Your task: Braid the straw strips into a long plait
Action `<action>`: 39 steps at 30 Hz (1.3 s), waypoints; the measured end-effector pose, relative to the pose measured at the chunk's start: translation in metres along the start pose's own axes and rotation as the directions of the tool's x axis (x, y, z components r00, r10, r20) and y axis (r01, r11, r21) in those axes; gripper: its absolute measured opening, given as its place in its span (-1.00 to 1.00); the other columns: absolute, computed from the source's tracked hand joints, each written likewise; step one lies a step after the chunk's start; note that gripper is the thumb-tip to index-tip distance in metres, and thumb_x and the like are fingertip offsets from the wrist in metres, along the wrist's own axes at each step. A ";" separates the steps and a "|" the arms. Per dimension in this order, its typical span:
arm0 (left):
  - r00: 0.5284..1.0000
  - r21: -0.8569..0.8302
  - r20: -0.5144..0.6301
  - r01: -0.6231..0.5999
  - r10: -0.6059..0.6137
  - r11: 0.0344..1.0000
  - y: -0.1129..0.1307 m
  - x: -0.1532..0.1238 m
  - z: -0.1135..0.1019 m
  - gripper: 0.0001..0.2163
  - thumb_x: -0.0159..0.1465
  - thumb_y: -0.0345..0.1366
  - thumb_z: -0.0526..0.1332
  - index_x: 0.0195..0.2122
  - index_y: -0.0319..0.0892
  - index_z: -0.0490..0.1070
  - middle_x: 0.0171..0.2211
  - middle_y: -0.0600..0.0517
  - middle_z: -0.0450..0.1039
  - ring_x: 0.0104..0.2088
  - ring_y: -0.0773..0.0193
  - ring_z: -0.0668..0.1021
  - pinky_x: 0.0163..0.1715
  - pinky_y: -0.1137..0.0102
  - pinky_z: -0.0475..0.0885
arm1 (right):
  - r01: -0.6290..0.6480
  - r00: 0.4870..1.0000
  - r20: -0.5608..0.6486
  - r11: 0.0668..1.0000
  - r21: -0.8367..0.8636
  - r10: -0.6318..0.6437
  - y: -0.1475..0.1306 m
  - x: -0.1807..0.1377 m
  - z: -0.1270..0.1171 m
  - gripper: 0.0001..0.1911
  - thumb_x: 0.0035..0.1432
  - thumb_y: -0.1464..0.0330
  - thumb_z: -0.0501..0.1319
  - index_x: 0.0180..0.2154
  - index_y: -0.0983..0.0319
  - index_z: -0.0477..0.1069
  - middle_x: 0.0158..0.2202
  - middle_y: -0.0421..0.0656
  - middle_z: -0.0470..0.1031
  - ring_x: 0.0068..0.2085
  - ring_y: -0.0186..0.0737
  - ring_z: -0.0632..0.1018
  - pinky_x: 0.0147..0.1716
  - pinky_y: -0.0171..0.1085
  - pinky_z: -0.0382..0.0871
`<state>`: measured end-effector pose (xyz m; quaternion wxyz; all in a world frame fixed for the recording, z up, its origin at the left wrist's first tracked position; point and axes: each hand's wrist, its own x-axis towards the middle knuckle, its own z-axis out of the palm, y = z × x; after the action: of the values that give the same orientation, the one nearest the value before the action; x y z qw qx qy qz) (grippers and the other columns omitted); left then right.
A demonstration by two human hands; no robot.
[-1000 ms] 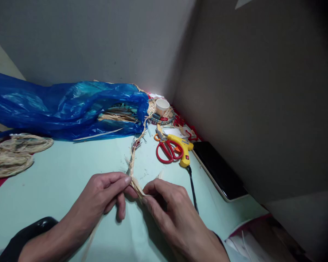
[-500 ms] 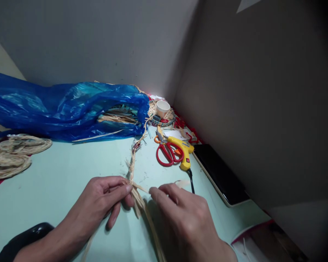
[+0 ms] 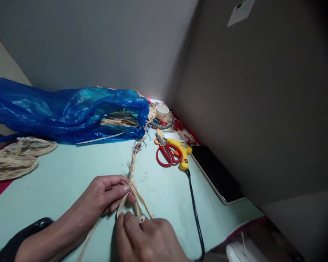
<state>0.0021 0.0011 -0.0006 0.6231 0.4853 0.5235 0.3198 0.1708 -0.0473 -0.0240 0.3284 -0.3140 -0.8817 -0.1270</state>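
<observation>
A pale straw braid (image 3: 133, 163) runs from the back of the table towards me, with frayed ends sticking out along it. My left hand (image 3: 112, 194) pinches the near end of the braid between thumb and fingers, where the loose strands fan out. Just below, my right hand (image 3: 146, 236) is closed on a flat straw strand (image 3: 121, 205) that leads up to the pinch. Other loose strands (image 3: 144, 203) pass down beside the right hand, and their lower parts are hidden behind it. One more strand (image 3: 89, 238) trails under my left wrist.
Red-handled scissors (image 3: 168, 154) lie against a yellow glue gun (image 3: 183, 153) with a black cord. A dark-screened phone or tablet (image 3: 217, 173) lies at the right. Behind are a blue plastic bag (image 3: 57, 116) of straw and a white cup (image 3: 162, 112). Coiled braids (image 3: 16, 160) lie left.
My right hand has moved left and down, and the strand it holds now points down towards me instead of right. My left hand keeps its pinch on the braid.
</observation>
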 end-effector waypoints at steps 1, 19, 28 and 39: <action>1.000 -0.022 -0.014 0.011 -0.011 1.000 0.000 -0.001 -0.001 -0.70 0.20 -0.06 0.34 -0.42 -0.24 0.58 -0.56 0.10 0.39 -0.60 0.45 0.13 -0.58 0.47 -0.07 | -0.066 0.997 0.031 0.996 0.062 0.064 0.005 0.007 -0.012 -0.75 0.30 0.54 0.08 -0.10 0.35 0.50 -0.36 -0.03 0.60 -0.62 -0.27 0.41 -0.66 -0.27 0.26; 0.999 -0.053 0.003 0.039 -0.039 0.998 0.008 -0.005 -0.004 -0.78 0.16 -0.15 0.35 -0.47 -0.22 0.56 -0.57 0.03 0.53 -0.61 0.37 0.27 -0.57 0.43 0.01 | -0.701 0.624 0.770 -0.338 0.627 0.134 0.054 0.047 -0.002 -0.85 0.30 0.30 0.24 -0.21 0.25 0.33 -0.41 -0.20 0.51 -0.39 -0.30 0.51 -0.20 -0.28 0.38; 0.996 0.016 0.064 -0.059 0.058 0.998 0.009 -0.003 -0.006 -0.77 0.24 -0.18 0.29 -0.52 -0.15 0.57 -0.50 0.04 0.58 -0.40 0.18 0.58 -0.28 0.37 0.43 | -0.691 0.642 0.749 -0.300 0.658 0.164 0.054 0.042 -0.002 -0.87 0.37 0.33 0.19 -0.19 0.28 0.36 -0.31 -0.15 0.49 -0.34 -0.33 0.48 -0.24 -0.32 0.40; 0.997 0.162 -0.078 0.017 -0.004 0.987 0.013 -0.009 -0.005 -0.71 0.24 -0.15 0.25 -0.59 -0.09 0.54 -0.40 0.06 0.62 -0.27 0.13 0.60 -0.19 0.39 0.43 | -0.768 0.639 0.650 0.280 0.577 0.412 0.056 0.035 -0.014 -0.98 0.26 0.40 0.22 -0.26 0.20 0.38 -0.44 -0.29 0.49 -0.43 -0.37 0.46 -0.45 -0.38 0.25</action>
<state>-0.0038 -0.0015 0.0146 0.5625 0.5188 0.5741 0.2914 0.1932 0.0063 0.0109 0.2805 -0.4502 -0.6874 0.4961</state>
